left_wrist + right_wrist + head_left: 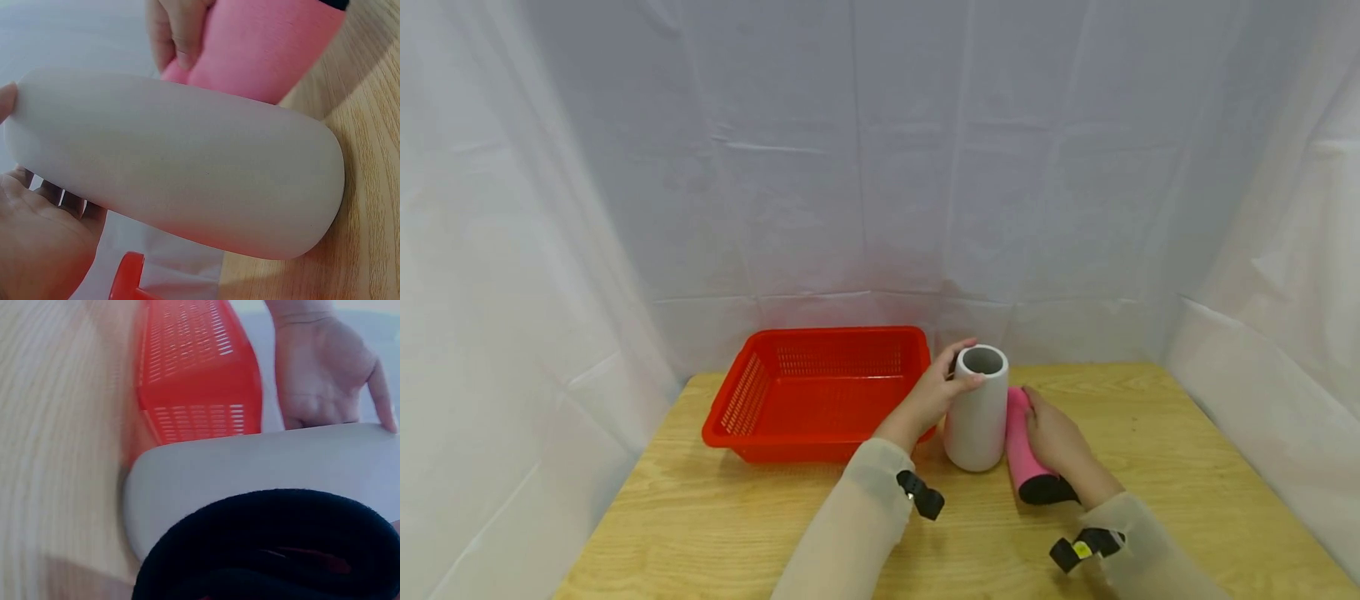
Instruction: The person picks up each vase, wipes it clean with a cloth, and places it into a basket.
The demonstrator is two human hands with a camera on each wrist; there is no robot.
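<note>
A white cylindrical vase (pixel 976 414) stands upright on the wooden table (pixel 1150 467), just right of the red basket (pixel 812 392). My left hand (pixel 938 390) grips the vase near its rim, thumb in front and fingers behind. A pink roll with a black end (pixel 1024 458) lies on the table against the vase's right side. My right hand (pixel 1054 435) holds the roll from above, fingers curled over it. The left wrist view shows the vase (pixel 187 181), the pink roll (pixel 262 44) and the right hand's fingers (pixel 174 34). The roll's black end (pixel 275 550) fills the bottom of the right wrist view.
The red slotted basket (pixel 194 369) holds nothing that I can see. White cloth walls (pixel 880 167) close in the back and both sides of the table. Bare wood lies in front of the basket and to the right of the roll.
</note>
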